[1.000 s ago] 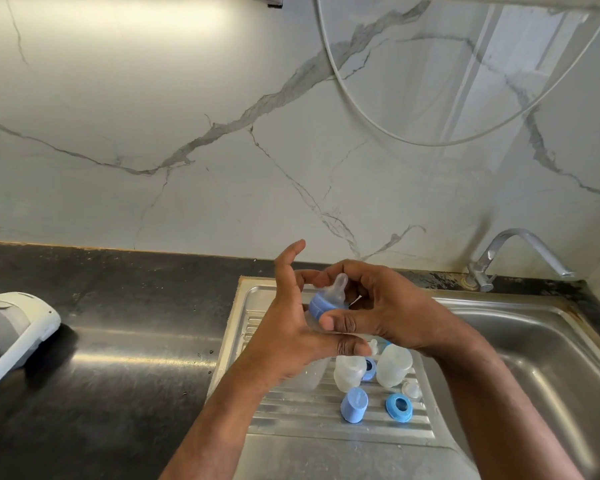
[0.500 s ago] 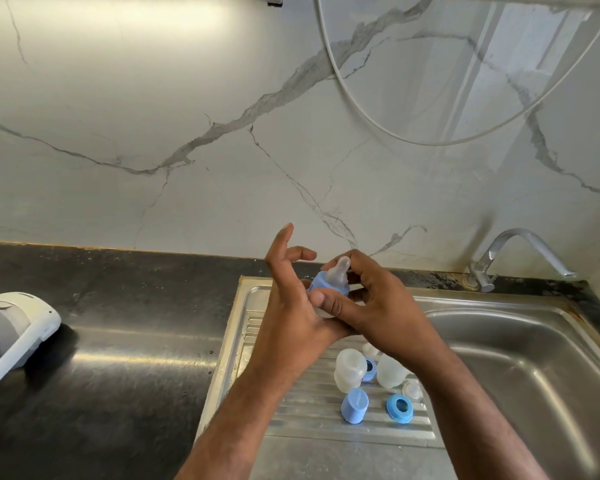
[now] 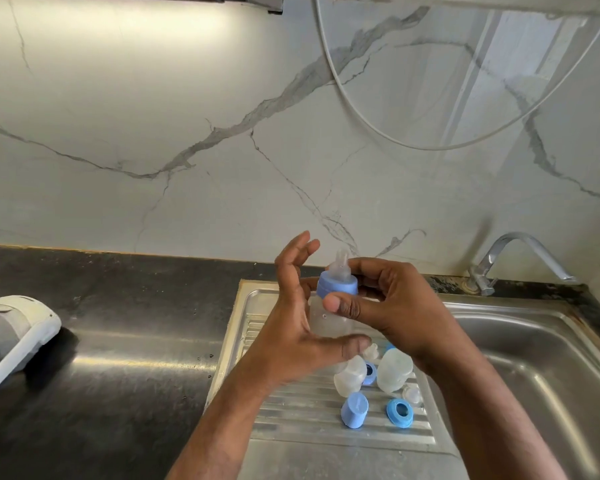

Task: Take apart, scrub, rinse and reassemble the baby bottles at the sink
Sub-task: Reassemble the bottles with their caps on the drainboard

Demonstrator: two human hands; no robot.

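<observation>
A small translucent baby bottle (image 3: 327, 320) with a blue collar (image 3: 337, 285) and a clear nipple (image 3: 340, 263) is held upright above the drainboard (image 3: 291, 420). My left hand (image 3: 300, 327) cradles the bottle's body, thumb curled under it and the other fingers raised. My right hand (image 3: 392, 306) pinches the blue collar between thumb and fingers. On the drainboard below lie two clear bottle bodies (image 3: 350, 375) (image 3: 394, 370), a blue cap (image 3: 354, 410), a blue ring (image 3: 399, 412) and a loose nipple (image 3: 412, 394).
The steel sink basin (image 3: 541, 375) opens to the right, with the tap (image 3: 520, 254) at its back. A white and grey object (image 3: 18, 334) lies on the black counter at the left. A white cable (image 3: 395, 143) loops down the marble wall.
Both hands have lifted the bottle a little higher. My right thumb has shifted round the blue collar, and my left hand's fingers have spread upward.
</observation>
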